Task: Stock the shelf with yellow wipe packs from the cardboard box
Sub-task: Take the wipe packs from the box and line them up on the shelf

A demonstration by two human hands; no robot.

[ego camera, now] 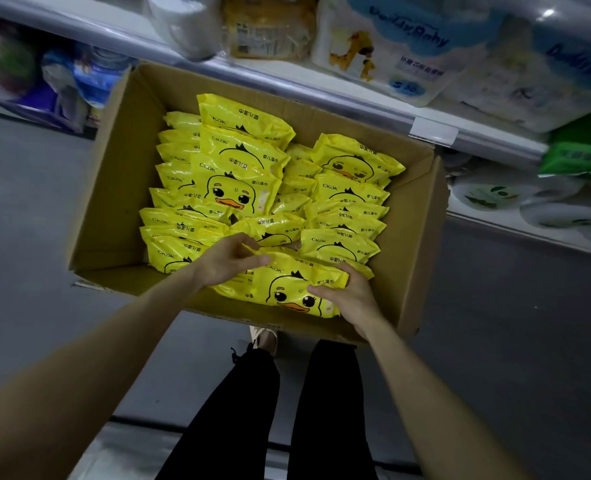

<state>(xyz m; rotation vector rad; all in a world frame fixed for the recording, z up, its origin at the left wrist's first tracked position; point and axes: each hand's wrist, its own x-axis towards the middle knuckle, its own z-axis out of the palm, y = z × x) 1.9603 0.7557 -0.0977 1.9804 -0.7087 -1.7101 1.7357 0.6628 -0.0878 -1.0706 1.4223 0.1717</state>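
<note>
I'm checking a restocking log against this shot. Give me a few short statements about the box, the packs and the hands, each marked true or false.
1. The left hand and the right hand both hold the front pack. True.
2. The cardboard box is nearly empty. False: rows of yellow packs fill most of it.
3. The packs carry a cartoon duck face. True.
4. The box stands on the shelf. False: it sits lower, in front of the shelf.
</note>
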